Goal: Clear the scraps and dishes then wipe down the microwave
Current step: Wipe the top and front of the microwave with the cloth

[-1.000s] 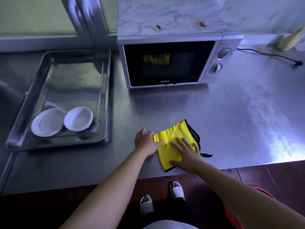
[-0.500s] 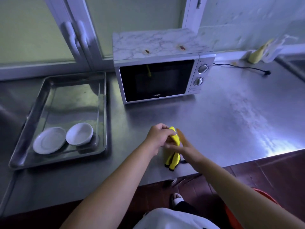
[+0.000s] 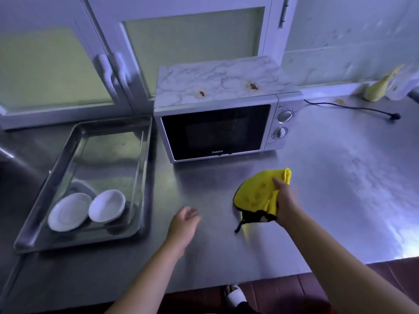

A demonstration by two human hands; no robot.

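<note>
A white microwave (image 3: 217,130) with a marble-patterned top stands at the back of the steel counter, door closed. Two reddish-brown stains (image 3: 252,86) mark its top. My right hand (image 3: 284,200) grips a bunched yellow cloth (image 3: 258,191) with black trim, lifted just above the counter in front of the microwave. My left hand (image 3: 183,225) hovers over the counter to the left of the cloth, fingers loosely curled and holding nothing. Two white dishes (image 3: 87,210) lie in the near end of a steel tray (image 3: 145,168) left of the microwave.
The steel counter (image 3: 340,189) stretches right, with a black power cord (image 3: 353,108) lying behind. A yellowish object (image 3: 381,87) leans against the back wall at far right. White cabinet doors (image 3: 113,71) rise behind the tray. My foot shows below the counter edge.
The cloth lay flat under both hands, then was gathered up. Now my right hand alone holds it, lifted and moved right, while my left hand has let go and drawn back left.
</note>
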